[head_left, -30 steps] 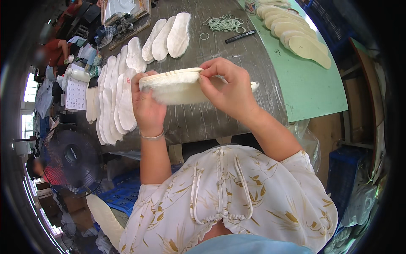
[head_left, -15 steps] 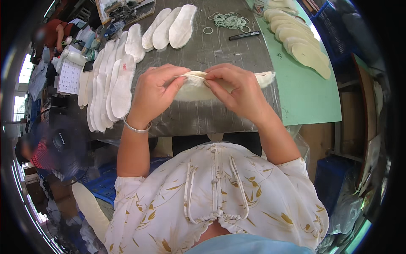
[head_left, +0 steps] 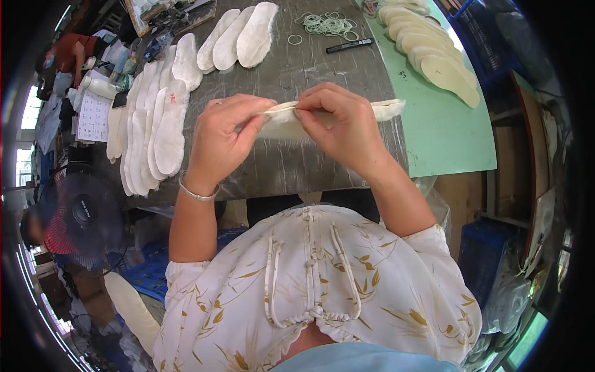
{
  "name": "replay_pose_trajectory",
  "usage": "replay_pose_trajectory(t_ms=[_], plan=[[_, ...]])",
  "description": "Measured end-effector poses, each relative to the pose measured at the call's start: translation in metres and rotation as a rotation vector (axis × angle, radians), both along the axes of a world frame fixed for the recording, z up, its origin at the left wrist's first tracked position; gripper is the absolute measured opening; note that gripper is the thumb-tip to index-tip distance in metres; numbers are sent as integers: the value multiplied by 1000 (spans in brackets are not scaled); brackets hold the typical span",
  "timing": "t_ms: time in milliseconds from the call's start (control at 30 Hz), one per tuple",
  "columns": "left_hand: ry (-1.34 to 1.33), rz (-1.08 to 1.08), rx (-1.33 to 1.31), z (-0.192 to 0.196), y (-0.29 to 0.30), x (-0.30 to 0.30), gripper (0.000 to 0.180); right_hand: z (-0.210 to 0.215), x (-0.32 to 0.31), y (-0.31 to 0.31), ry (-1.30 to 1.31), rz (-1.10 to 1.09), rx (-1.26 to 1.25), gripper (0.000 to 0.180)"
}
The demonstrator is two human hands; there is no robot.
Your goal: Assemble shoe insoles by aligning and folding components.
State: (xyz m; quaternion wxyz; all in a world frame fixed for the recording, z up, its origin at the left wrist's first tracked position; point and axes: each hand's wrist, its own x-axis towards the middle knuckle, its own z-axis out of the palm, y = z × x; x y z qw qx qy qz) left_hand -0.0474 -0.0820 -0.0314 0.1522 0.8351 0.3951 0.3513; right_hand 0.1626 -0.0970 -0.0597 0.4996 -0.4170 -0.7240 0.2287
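Note:
A fluffy white insole (head_left: 282, 129) is held edge-up by both hands just above the dark table. My left hand (head_left: 226, 133) pinches its upper edge between thumb and fingers. Close to its right, my right hand (head_left: 341, 124) pinches the same edge, thumb below and fingers on top. One end of the insole sticks out past the right hand, where two layers show at the edge. The fingers and palms hide part of its length, including the left end.
Overlapping white fleecy insoles (head_left: 167, 127) lie to the left, with several more behind. Pale rubber bands (head_left: 331, 26) and a black marker (head_left: 349, 46) lie at the far side. Cream insole pieces (head_left: 445, 77) fan out on a green sheet (head_left: 446, 139). A fan (head_left: 83, 211) stands lower left.
The view has shifted slightly. Both hands still pinch the insole's edge; the edge between them looks flatter, and less of the fleecy side shows below.

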Motion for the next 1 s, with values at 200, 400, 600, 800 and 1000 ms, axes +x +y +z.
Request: replay_pose_trajectory(t_ms=[200,400,600,800,1000], plan=[[73,-13,-51,7,0,15,16,-8,-7,0,-51,-19,150,10],[164,19,-46,3,0,14,14,-3,18,-6,-137,-118,170,36],[132,-1,161,-1,1,20,12,-8,28,-12,-241,-155,199,21],[156,24,266,-5,-3,21,14,-13,24,-10,-271,-205,239,10],[144,49,256,-11,-3,12,15,-15,48,-8,-325,-252,184,9]])
